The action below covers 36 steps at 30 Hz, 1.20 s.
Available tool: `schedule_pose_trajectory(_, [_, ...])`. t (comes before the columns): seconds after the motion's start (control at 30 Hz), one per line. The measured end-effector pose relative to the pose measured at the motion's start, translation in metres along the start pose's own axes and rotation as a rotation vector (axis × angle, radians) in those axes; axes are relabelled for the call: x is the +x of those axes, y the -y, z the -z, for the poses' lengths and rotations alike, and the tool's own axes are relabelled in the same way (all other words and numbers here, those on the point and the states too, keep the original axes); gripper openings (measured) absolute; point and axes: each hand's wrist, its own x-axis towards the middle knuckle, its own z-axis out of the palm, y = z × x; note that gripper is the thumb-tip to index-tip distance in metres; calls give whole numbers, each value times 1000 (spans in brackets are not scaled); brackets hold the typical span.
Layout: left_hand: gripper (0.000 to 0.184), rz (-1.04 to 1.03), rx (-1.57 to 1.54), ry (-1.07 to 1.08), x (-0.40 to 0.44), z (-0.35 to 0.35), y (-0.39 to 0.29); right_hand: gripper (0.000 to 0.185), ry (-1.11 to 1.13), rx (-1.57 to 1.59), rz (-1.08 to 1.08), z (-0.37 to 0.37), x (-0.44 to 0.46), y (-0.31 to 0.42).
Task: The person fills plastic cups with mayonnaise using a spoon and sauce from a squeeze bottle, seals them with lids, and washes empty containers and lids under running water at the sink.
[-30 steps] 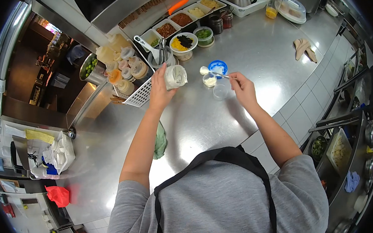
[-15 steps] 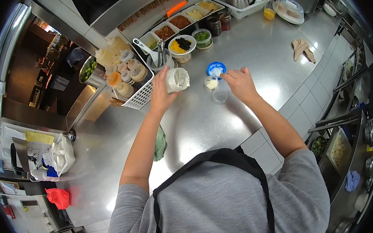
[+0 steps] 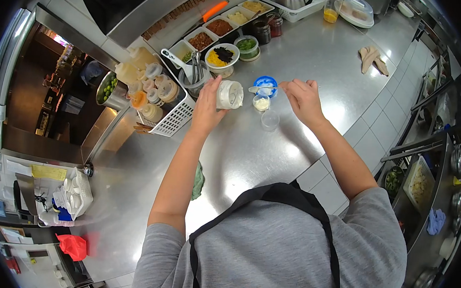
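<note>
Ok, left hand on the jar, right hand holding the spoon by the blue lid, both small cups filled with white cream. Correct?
Only one small cup holds white cream; the head view shows the other cup, farther from the blue lid, looking empty. The rest stands: left hand on the jar, right hand holding the spoon by the blue lid.

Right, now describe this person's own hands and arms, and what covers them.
Both the left hand and right hand are ungloved, with bare forearms. Short, loose sleeves of a heathered grey T-shirt cover the upper arms, plain, without visible markings.
</note>
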Motion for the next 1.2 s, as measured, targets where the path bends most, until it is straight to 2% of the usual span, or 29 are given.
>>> schedule_pose_trajectory(0.17, [91, -149, 94, 1, 22, -2, -12, 11, 13, -50, 24, -1, -4, -2])
schedule_pose_trajectory(0.37, [85, -190, 152, 12, 37, -8, -20, 12, 14, -44, 4, -5, -8, -1])
schedule_pose_trajectory(0.8, [91, -131, 205, 8, 28, -4, -12, 15, 138, -170, 104, -18, -17, -10])
schedule_pose_trajectory(0.87, [90, -135, 161, -22, 25, -5, -13, 10, 79, -217, 137, -15, -14, -7])
schedule_pose_trajectory(1.0, [93, -96, 105, 5, 21, -7, -9, 11, 82, -204, 142, -11, -15, -10])
schedule_pose_trajectory(1.07, [96, -52, 9, 52, 15, -9, -3, 13, -25, -175, 13, 3, -11, -5])
schedule_pose_trajectory(1.2, [98, -56, -96, 102, 16, -10, 2, 17, -90, -114, 21, 14, 1, 5])
